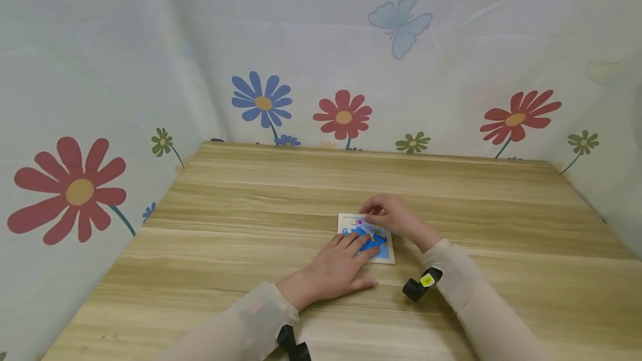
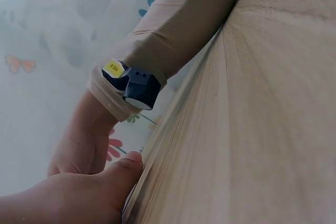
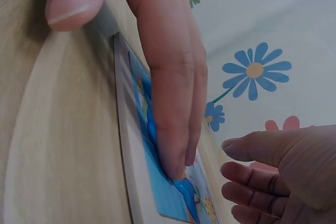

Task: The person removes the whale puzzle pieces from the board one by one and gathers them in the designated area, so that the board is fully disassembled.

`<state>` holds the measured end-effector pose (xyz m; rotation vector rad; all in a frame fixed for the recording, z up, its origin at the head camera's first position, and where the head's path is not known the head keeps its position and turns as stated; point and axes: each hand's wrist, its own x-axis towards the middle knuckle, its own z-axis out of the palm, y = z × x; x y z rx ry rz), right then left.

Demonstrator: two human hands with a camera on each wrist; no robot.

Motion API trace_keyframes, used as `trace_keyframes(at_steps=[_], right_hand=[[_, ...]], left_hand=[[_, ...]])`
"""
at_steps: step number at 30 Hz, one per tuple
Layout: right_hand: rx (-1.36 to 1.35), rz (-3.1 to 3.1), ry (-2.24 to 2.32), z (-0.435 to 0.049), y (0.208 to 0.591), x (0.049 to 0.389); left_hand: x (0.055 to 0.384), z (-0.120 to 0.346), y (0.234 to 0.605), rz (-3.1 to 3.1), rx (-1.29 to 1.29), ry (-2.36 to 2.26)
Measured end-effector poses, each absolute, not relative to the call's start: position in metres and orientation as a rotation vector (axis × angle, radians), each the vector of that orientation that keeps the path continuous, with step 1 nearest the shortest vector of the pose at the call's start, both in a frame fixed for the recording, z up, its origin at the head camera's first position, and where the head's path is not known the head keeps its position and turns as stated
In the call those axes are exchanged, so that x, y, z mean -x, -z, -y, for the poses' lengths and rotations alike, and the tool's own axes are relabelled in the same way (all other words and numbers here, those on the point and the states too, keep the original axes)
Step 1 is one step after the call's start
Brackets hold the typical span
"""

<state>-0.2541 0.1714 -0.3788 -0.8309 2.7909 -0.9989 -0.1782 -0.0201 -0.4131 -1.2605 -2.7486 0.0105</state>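
A flat, square picture board (image 1: 385, 252) with a pale border and a blue cartoon picture lies on the table. My left hand (image 1: 333, 269) rests palm down at its lower left. The fingers of that hand are straight and press on the picture, as the right wrist view shows on the board (image 3: 165, 200). Its thumb lies apart, off the board. At the board's far right edge is my right hand (image 1: 393, 216), fingers loosely bent. In the right wrist view the right hand (image 3: 294, 171) has space between thumb and fingers; whether a fingertip touches the edge I cannot tell.
The wood-grain table (image 1: 241, 199) stretches out around the board. Behind it hangs a pale curtain (image 1: 311, 43) printed with flowers and a butterfly. A black wrist camera (image 1: 421, 286) sits on the right sleeve, another (image 1: 293, 344) on the left.
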Motion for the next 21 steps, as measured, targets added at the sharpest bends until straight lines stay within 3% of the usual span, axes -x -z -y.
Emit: trace_keyframes(at_steps=[21], right_hand=[[0.913,-2.892,0.812,-0.157,0.392,0.252]], left_hand=[[0.179,0.019,0.417,2.718,1.263,-0.013]])
